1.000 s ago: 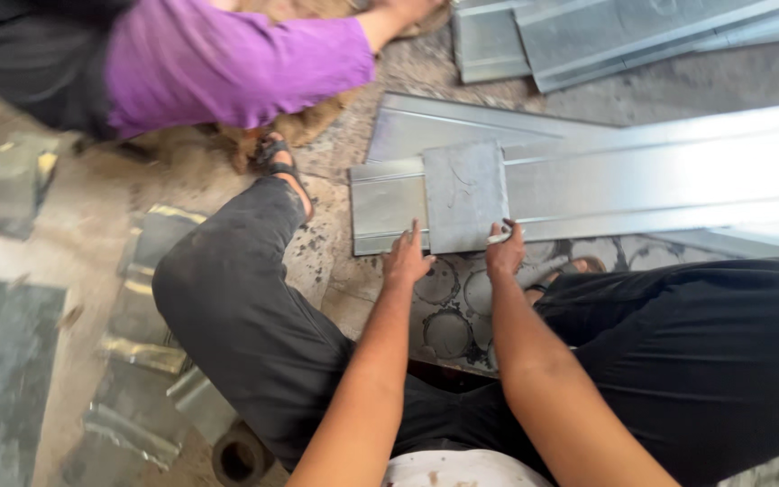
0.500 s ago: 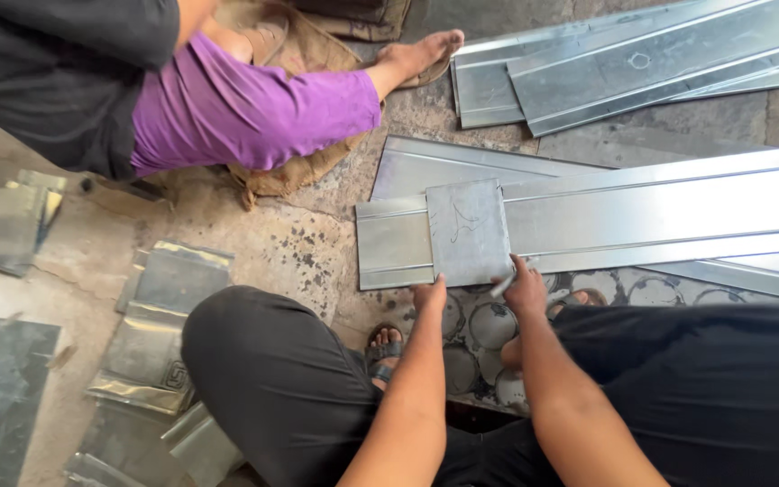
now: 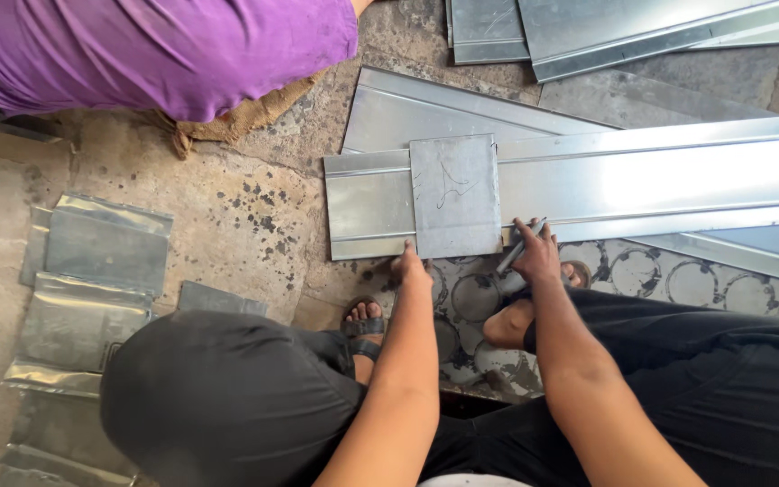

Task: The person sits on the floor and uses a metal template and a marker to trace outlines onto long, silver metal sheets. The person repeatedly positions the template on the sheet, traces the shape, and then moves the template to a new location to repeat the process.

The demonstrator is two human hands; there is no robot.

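Here we trace around a small metal square (image 3: 455, 196) lying on a long ribbed sheet (image 3: 660, 185), centre of the frame.

Our left hand (image 3: 410, 268) presses fingertips on the square's lower edge; best keep it pinned flat so it cannot slide. Our right hand (image 3: 536, 255), fingers curled around a thin marking tool (image 3: 517, 246), rests at the lower right corner, forearms reaching up from the bottom.

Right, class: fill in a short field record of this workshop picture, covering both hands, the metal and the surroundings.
Setting: person squatting on a stained concrete floor
Left hand: pressing the near edge of a square metal plate
Right hand: fingers gripping a thin marking tool at the plate's near right corner
Plate lies on: long ribbed metal sheet
Nearby: folded sheet pieces at left; another person in a purple shirt above
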